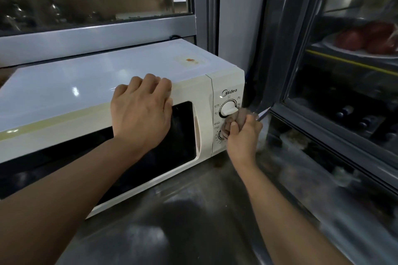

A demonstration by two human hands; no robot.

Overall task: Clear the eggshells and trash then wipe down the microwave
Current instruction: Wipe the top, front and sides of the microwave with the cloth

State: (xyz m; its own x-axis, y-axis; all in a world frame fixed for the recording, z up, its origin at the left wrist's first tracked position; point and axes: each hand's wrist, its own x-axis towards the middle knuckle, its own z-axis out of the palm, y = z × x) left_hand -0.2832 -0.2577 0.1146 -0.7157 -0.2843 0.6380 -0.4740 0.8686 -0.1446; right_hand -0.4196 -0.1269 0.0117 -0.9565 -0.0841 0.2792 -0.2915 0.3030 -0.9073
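A cream-white microwave (86, 84) with a dark door window stands on a steel counter. My left hand (141, 112) rests over the door's top front edge, fingers bent onto the top panel, and holds nothing. My right hand (243, 135) grips a bunched pinkish-brown cloth (233, 119) and presses it against the control panel, between the upper dial (229, 109) and the lower dial, which the cloth and hand mostly hide. An orange-brown stain (190, 60) marks the top near the back right corner.
The steel counter (193, 211) runs in front of and to the right of the microwave. A glass-door display fridge (344, 92) stands close at the right, with a plate of red produce (366, 38) inside. A window with a grey frame (97, 36) lies behind.
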